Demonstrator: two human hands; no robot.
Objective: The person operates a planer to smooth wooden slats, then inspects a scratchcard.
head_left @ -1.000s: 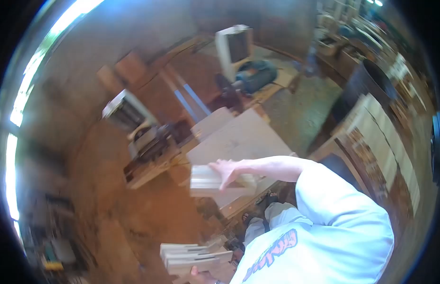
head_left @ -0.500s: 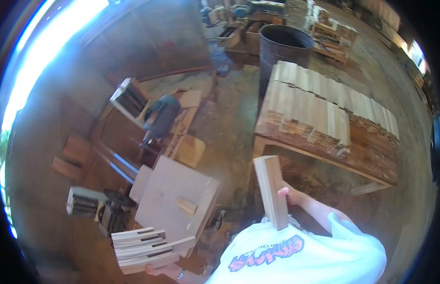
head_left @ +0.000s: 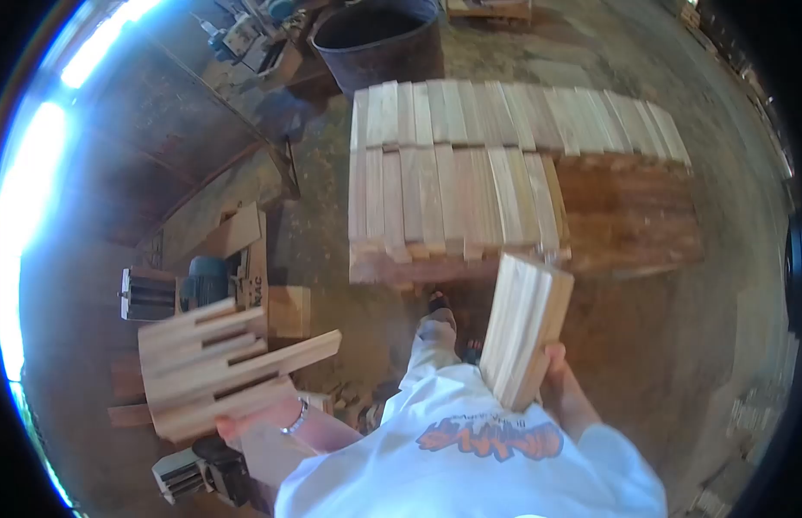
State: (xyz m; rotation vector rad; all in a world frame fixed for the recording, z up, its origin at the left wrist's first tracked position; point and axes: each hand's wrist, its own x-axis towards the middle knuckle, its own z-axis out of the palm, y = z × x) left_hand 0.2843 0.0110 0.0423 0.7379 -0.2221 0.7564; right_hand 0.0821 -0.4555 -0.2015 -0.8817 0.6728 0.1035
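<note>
My left hand (head_left: 239, 421), with a bracelet on its wrist, is closed on the near edge of a fanned bundle of wooden slats (head_left: 189, 367). The slats are uneven, with dark gaps between them, and one sticks out to the right. Against the front of my white shirt stands a tight block of wooden slats (head_left: 517, 324), tilted slightly. My right hand (head_left: 553, 363) grips this block from its right side; most of the fingers are hidden behind it.
Ahead, a low wooden table (head_left: 629, 207) bears two rows of pale slats (head_left: 452, 194). A large dark drum (head_left: 379, 52) stands behind it. To the left are a machine with a blue-green motor (head_left: 205, 281) and a wooden panel wall (head_left: 150, 129).
My view has turned right, bringing the slat-covered table ahead of me. The left bundle now hangs in front of the machine, and both hands keep their hold.
</note>
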